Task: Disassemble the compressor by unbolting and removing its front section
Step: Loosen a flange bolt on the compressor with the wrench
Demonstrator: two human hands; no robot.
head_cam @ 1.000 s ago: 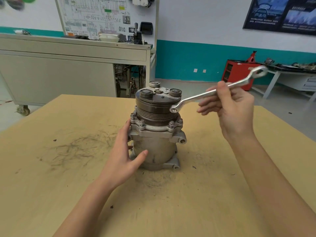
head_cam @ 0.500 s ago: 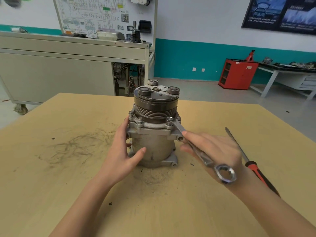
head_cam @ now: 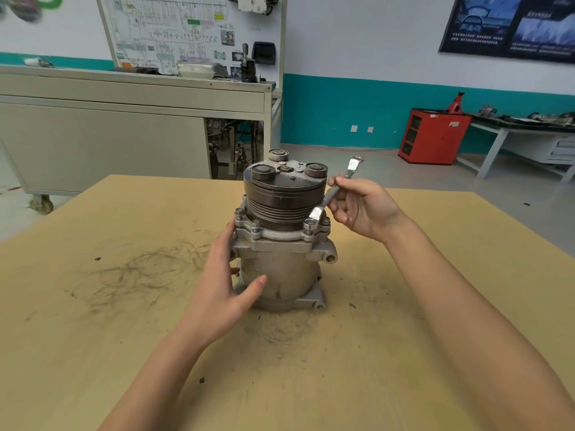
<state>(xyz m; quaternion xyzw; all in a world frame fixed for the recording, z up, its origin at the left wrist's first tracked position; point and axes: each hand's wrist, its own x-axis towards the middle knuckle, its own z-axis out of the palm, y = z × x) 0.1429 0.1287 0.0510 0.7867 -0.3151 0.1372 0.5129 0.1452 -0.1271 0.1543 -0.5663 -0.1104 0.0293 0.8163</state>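
Observation:
A grey metal compressor point(head_cam: 281, 272) stands upright in the middle of the wooden table point(head_cam: 93, 337), its dark grooved pulley point(head_cam: 281, 194) on top. Bolts ring the flange below the pulley. My left hand point(head_cam: 225, 287) holds the compressor body from the left, thumb across its front. My right hand point(head_cam: 362, 206) grips a silver wrench point(head_cam: 331, 195) just right of the pulley. The wrench slants up and away, and its lower ring end sits on the front right flange bolt point(head_cam: 309, 224).
A grey wheeled workbench point(head_cam: 124, 119) with a wiring diagram board stands behind the table. A red cabinet point(head_cam: 434, 135) and a white bench with parts stand at the back right. Dark scuff marks cover the table's left half.
My right hand swung the wrench handle from low and near me up to the far right of the pulley, its ring end staying at the front right bolt. The left hand stayed put.

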